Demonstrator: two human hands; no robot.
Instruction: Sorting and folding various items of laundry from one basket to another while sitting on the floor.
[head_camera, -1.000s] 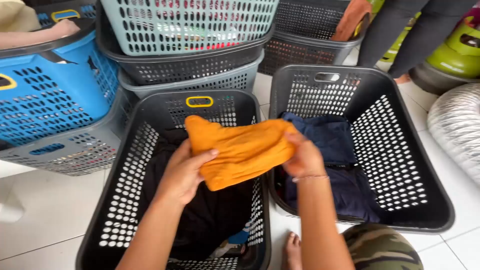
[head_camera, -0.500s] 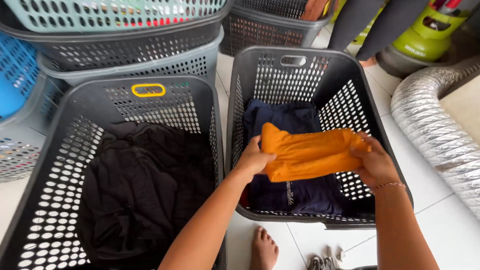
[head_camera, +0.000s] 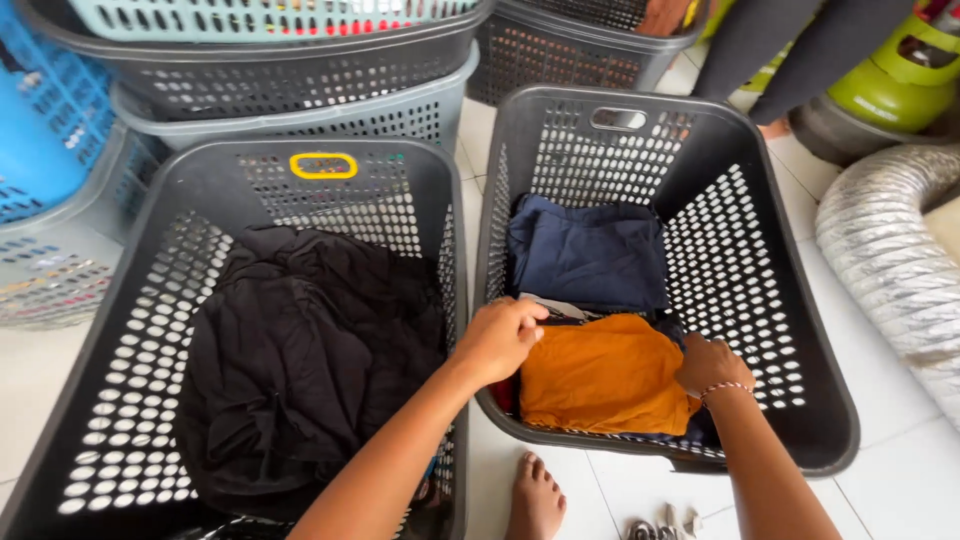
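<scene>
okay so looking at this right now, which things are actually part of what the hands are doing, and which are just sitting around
In hand:
- folded orange garment, lying in the right-hand dark basket
- left hand at its left edge
- right hand at its right edge
- folded navy garment behind it in the same basket

Just about:
- dark basket with black clothes
- stacked baskets behind
- silver duct hose
- green gas cylinder

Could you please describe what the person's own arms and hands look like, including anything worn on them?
Both forearms are bare, with no sleeves in view. The right hand has a thin beaded bracelet at the wrist. The left hand shows no glove, ring or band.
</scene>
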